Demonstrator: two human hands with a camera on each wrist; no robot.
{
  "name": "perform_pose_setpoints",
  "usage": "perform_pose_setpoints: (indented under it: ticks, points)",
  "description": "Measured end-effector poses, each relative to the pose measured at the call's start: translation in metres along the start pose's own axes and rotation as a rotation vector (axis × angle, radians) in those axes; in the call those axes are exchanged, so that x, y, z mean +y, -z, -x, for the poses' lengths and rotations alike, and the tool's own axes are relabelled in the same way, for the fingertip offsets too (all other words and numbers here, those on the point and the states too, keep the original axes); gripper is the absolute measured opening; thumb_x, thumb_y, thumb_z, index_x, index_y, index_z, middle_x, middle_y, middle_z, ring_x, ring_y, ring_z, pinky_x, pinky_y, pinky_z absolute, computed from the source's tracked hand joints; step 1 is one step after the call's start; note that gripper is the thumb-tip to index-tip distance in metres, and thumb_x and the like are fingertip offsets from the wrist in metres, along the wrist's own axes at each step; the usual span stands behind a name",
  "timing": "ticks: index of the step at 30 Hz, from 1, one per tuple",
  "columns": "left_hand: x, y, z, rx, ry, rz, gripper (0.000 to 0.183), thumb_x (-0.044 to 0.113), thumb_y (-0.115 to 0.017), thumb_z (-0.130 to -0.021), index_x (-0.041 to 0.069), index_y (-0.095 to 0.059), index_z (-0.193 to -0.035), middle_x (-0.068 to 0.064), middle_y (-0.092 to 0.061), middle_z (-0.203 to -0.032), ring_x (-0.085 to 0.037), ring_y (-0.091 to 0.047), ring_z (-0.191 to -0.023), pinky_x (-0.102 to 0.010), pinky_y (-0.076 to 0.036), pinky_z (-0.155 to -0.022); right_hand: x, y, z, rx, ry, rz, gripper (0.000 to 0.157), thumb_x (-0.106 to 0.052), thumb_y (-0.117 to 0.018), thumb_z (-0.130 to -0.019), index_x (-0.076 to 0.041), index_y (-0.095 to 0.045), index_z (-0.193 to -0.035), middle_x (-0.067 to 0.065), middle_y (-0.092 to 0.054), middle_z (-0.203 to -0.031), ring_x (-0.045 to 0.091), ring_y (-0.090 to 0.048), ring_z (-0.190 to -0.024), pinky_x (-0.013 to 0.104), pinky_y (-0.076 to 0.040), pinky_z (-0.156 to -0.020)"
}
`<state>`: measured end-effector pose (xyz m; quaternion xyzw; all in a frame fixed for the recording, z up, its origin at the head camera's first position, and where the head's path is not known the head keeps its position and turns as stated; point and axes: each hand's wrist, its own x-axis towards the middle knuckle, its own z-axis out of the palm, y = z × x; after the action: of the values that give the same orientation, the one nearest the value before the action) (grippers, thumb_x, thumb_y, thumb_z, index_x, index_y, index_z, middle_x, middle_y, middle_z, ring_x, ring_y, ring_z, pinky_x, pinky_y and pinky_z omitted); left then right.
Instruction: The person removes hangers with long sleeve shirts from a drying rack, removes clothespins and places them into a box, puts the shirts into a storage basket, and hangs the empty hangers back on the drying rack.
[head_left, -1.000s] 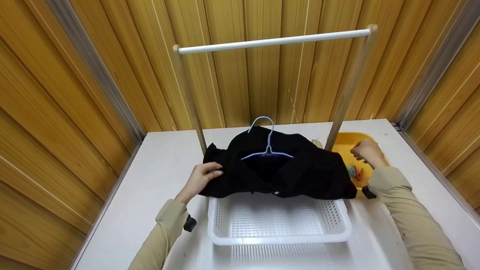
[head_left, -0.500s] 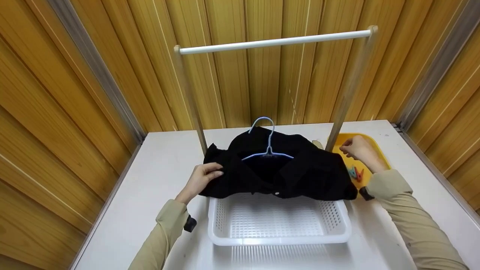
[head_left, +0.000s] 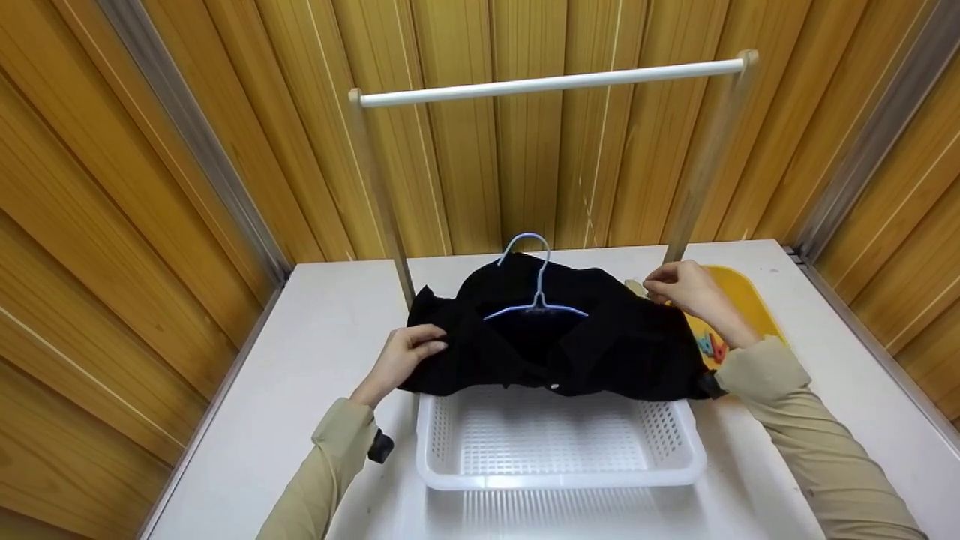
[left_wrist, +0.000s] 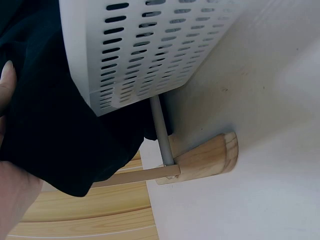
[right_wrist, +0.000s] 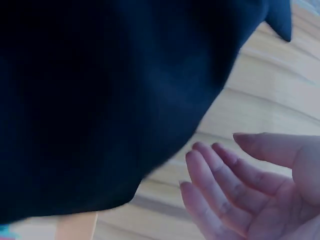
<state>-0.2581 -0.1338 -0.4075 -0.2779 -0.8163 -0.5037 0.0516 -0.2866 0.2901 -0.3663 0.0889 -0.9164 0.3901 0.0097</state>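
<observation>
A black collared garment with a button (head_left: 637, 345) lies spread over the back of a white basket. From its neck rises the hook of a light blue wire hanger (head_left: 539, 281); the rest of the hanger is hidden inside the cloth. My left hand (head_left: 397, 358) pinches the garment's left side between thumb and fingers. Beside the garment's right shoulder is my right hand (head_left: 694, 289), in front of a rack post. The right wrist view shows its fingers (right_wrist: 235, 175) loosely bent, with nothing in them, just apart from the dark cloth (right_wrist: 125, 110).
The white perforated basket (head_left: 562, 480) stands on the white table (head_left: 322, 300). Over it rises a rack with a white crossbar (head_left: 551, 84) and a wooden foot (left_wrist: 205, 155). At right, a yellow tray (head_left: 742, 296) holds clothes pegs (head_left: 709, 346). Wood-panelled walls enclose the table.
My right hand has moved left from over the yellow tray to the garment's right shoulder. The left hand, garment and hanger have stayed in place.
</observation>
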Motion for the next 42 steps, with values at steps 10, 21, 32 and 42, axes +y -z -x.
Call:
perform_pose_setpoints:
  ticks: [10, 21, 32, 42]
  points:
    - [0.000, 0.001, 0.000, -0.004, -0.011, 0.002, 0.012, -0.004, -0.062, -0.082, -0.010, -0.064, -0.093, -0.017, -0.064, -0.091, -0.031, -0.057, -0.089, -0.034, -0.045, -0.078, -0.007, -0.012, 0.000, -0.094, 0.058, -0.146, 0.029, -0.016, -0.057, -0.091, 0.010, -0.060, -0.103, 0.017, -0.064, -0.087, 0.026, -0.061, -0.076, 0.030, -0.050, -0.064]
    - [0.000, 0.000, 0.000, 0.007, -0.009, 0.005, 0.012, -0.005, -0.062, -0.081, -0.011, -0.063, -0.091, -0.019, -0.064, -0.090, -0.033, -0.058, -0.088, -0.034, -0.045, -0.078, -0.034, -0.018, 0.005, -0.116, 0.221, -0.266, 0.021, -0.005, -0.054, -0.091, 0.013, -0.059, -0.099, 0.021, -0.062, -0.087, 0.035, -0.060, -0.077, 0.036, -0.051, -0.065]
    - [-0.001, 0.000, 0.000, 0.004, -0.031, 0.003, 0.011, -0.006, -0.062, -0.080, -0.012, -0.063, -0.090, -0.019, -0.064, -0.089, -0.034, -0.058, -0.087, -0.033, -0.044, -0.078, -0.012, -0.029, 0.003, -0.235, 0.196, -0.306, 0.032, -0.018, -0.042, -0.098, 0.010, -0.056, -0.107, 0.013, -0.055, -0.089, 0.025, -0.056, -0.078, 0.034, -0.050, -0.067]
    - [-0.003, 0.000, 0.000, -0.015, -0.008, 0.027, 0.011, -0.005, -0.061, -0.082, -0.011, -0.063, -0.091, -0.018, -0.064, -0.091, -0.029, -0.058, -0.088, -0.032, -0.045, -0.077, -0.009, -0.035, 0.004, -0.295, 0.291, -0.129, 0.031, -0.022, -0.067, -0.083, -0.001, -0.058, -0.104, 0.008, -0.057, -0.096, 0.020, -0.049, -0.088, 0.030, -0.038, -0.079]
